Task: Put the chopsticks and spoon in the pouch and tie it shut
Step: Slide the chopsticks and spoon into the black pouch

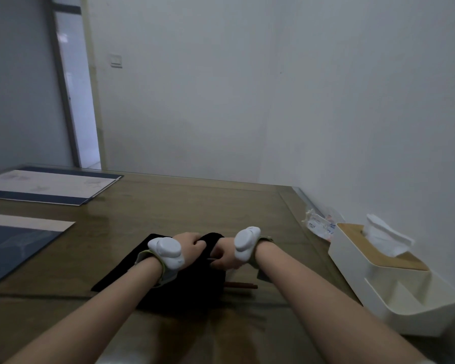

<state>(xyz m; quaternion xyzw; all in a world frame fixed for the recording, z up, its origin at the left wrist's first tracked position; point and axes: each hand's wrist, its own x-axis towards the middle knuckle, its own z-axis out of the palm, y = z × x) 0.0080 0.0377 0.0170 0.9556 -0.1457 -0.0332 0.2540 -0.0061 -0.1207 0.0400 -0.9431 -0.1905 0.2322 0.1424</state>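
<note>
A black cloth pouch (192, 287) lies flat on the brown table in front of me. My left hand (191, 244) is closed on the pouch's far edge. Right beside it, my right hand (225, 254) also grips that edge, fingers curled around the fabric and what looks like a thin stick. Brown chopsticks (243, 285) poke out from the pouch's right side, lying on the table under my right wrist. I cannot see the spoon. Both wrists carry white sensor bands.
A white tissue box (378, 261) with a wooden lid and an open compartment stands at the right by the wall. Crumpled wrappers (319, 224) lie behind it. Blue-and-white placemats (47, 186) lie at the left.
</note>
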